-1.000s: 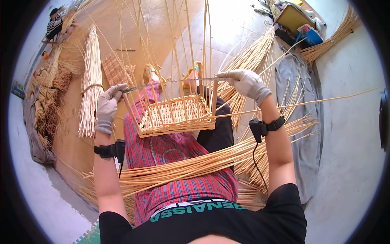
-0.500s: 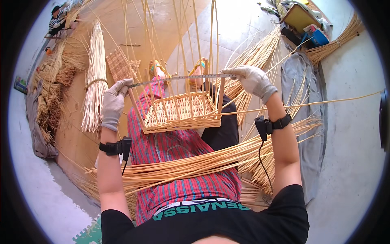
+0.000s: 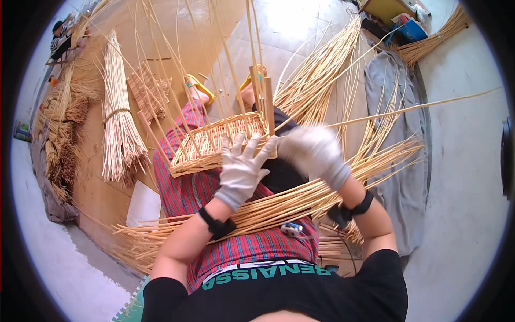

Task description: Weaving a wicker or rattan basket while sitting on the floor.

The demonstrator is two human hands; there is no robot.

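Observation:
A half-woven wicker basket with tall upright stakes rests on my knees, its right corner marked by thicker wooden posts. Against its near wall lies my gloved left hand, fingers spread. My gloved right hand is smeared by motion beside the right corner, so its fingers cannot be read. A long willow rod runs from near that hand out to the right. On the striped red cloth over my lap sits a small white and blue object, perhaps a tape measure. The outstretched tape is no longer visible.
A loose bundle of rods lies across my lap. On the floor stand a tied pale bundle, a woven panel, a fanned rod pile and grey cloth. A blue container sits far right; a person, far left.
The measuring tape stretched between my hands is gone. My left hand moved right and down onto the basket's near wall; my right hand came down and inward. The basket shifted left.

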